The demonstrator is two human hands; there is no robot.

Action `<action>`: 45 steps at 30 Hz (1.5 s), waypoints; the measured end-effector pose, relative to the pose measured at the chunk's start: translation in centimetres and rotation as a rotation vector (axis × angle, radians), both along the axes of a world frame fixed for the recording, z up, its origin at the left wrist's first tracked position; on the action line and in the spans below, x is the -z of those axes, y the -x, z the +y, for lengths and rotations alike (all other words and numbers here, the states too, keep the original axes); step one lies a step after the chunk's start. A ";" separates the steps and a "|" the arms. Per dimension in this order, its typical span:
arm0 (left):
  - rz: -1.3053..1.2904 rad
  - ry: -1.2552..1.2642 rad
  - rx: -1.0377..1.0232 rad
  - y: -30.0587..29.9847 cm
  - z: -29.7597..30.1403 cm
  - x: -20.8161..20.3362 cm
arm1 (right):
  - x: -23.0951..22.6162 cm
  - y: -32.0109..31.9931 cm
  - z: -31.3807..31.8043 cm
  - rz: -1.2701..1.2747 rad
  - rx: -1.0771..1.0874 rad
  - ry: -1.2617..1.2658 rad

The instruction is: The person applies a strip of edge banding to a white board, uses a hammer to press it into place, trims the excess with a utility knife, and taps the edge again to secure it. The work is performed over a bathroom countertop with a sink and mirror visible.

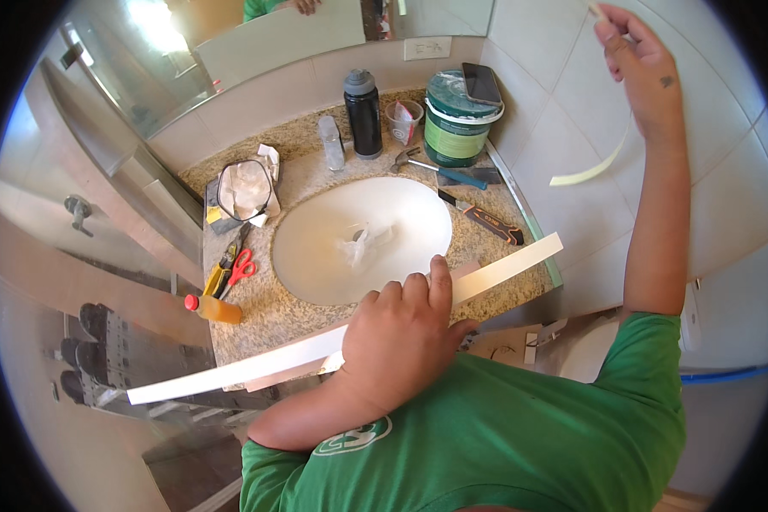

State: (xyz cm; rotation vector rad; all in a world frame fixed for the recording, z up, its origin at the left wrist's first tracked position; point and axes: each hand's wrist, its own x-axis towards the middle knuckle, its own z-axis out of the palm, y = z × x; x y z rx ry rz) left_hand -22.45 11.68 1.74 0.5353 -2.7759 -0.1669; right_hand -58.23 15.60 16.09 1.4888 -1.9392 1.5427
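Observation:
My left hand [397, 341] is closed over a long, flat white strip [247, 365] that lies slantwise along the front of the counter. A pinkish-beige strip [283, 375] shows just under it. High at the upper right, my right hand [644, 72] is raised beside the tiled wall. Its fingers pinch the end of a thin, pale yellow ribbon-like strip [596, 174], which hangs in a curl behind the wrist and forearm. Part of that ribbon is hidden by the arm.
An oval sink [303, 273] with crumpled, clear plastic is set in the granite counter [316, 179]. Around it are a utility knife [491, 224], hammer [444, 171], green bucket [456, 136] with a phone [482, 84], black bottle [363, 119], red scissors [242, 269] and orange bottle [218, 310].

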 end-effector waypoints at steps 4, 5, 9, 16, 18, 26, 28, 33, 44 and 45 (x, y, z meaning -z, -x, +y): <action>-0.012 -0.036 -0.080 0.4 -0.2 -0.2 | -2.3 0.2 -1.5 -0.083 -0.189 0.192; -0.005 -0.055 -0.103 0.5 -0.4 -0.3 | -2.6 0.5 -2.5 -0.111 -0.251 0.202; 0.015 -0.151 -0.181 0.9 -0.5 -0.7 | -2.5 2.1 -6.5 -0.220 -0.434 0.233; -0.010 -0.159 -0.298 0.8 -0.1 -1.7 | 0.5 3.1 -12.5 -0.259 -0.518 0.069; 0.038 -0.160 -0.334 0.0 -0.4 -2.0 | 1.1 3.1 -14.1 -0.240 -0.553 0.033; 0.150 -0.190 -0.847 -6.2 -4.4 -2.6 | 1.7 0.4 -19.6 -0.247 -0.746 -0.149; 0.104 -0.217 -0.989 -6.8 -5.1 -2.0 | 1.6 -1.1 -20.6 -0.241 -0.815 -0.176; 0.093 -0.174 -0.986 -6.7 -5.8 -0.7 | 2.2 -2.7 -21.2 -0.248 -0.890 -0.204; 0.235 -0.182 -0.947 -6.9 -3.8 -0.1 | 13.8 -1.1 -19.4 -0.640 -0.903 -0.392; 0.235 -0.173 -0.952 -6.8 -3.7 -0.1 | 15.2 -1.2 -19.2 -0.686 -0.889 -0.420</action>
